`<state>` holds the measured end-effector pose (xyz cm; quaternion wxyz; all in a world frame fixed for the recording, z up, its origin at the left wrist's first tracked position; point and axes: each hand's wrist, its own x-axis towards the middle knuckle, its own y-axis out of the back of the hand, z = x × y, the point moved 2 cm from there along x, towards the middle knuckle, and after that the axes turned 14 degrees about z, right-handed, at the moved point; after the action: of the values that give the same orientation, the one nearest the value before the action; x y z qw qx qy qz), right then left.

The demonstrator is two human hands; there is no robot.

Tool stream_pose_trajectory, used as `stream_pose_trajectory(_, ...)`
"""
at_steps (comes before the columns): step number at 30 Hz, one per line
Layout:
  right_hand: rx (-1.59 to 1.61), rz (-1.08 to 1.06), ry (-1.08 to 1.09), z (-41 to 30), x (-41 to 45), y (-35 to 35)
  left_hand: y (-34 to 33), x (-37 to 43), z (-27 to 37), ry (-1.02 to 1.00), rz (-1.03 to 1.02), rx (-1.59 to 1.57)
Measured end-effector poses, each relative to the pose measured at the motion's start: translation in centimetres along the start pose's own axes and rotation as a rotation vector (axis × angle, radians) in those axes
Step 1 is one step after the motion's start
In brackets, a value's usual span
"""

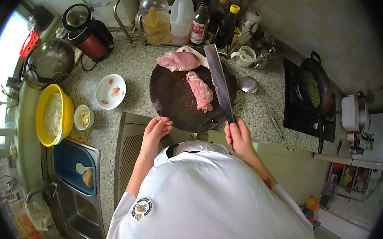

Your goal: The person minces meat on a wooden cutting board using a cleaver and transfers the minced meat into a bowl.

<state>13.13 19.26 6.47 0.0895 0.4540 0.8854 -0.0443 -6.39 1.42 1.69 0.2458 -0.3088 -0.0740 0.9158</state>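
My right hand (238,134) grips the handle of a cleaver (218,78), whose broad blade points away from me over the right part of a round, dark chopping board (173,100). Left of the blade lies an elongated heap of minced meat (201,91), apart from it. A larger piece of raw pink meat (178,60) rests at the board's far edge, with a pale fatty strip beside it. My left hand (156,129) is at the near left edge of the board, fingers curled loosely and holding nothing that I can see.
A floral white dish (110,91), a bowl of garlic cloves (84,117) and a yellow basin (39,121) of pale noodle-like strands stand left. Bottles (200,21) line the back rack. Rightward are a metal ladle (249,84) and a wok (324,90) with green food on the stove. The sink (78,209) is lower left.
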Motion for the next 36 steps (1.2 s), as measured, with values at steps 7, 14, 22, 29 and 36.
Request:
stream_pose_trajectory(7,-0.498,0.033,-0.072,6.2,2.9,-1.8,1.5,-0.8,0.1,0.000,0.022,-0.064)
stream_pose_trajectory(14,-0.341,0.037,-0.243,6.4,2.3,-2.9,3.8,-0.2,0.2,0.020,0.080,-0.062)
stream_pose_trajectory(22,-0.252,0.028,-0.363,4.3,1.7,-5.1,4.6,0.6,-0.1,0.027,0.051,-0.076)
stream_pose_trajectory(29,-0.209,0.053,-0.260,4.1,0.4,-5.6,3.9,0.6,0.2,0.030,0.009,-0.068)
stream_pose_trajectory(36,-0.230,0.093,-0.261,3.4,0.0,-5.6,3.9,0.7,0.3,0.030,-0.001,-0.062)
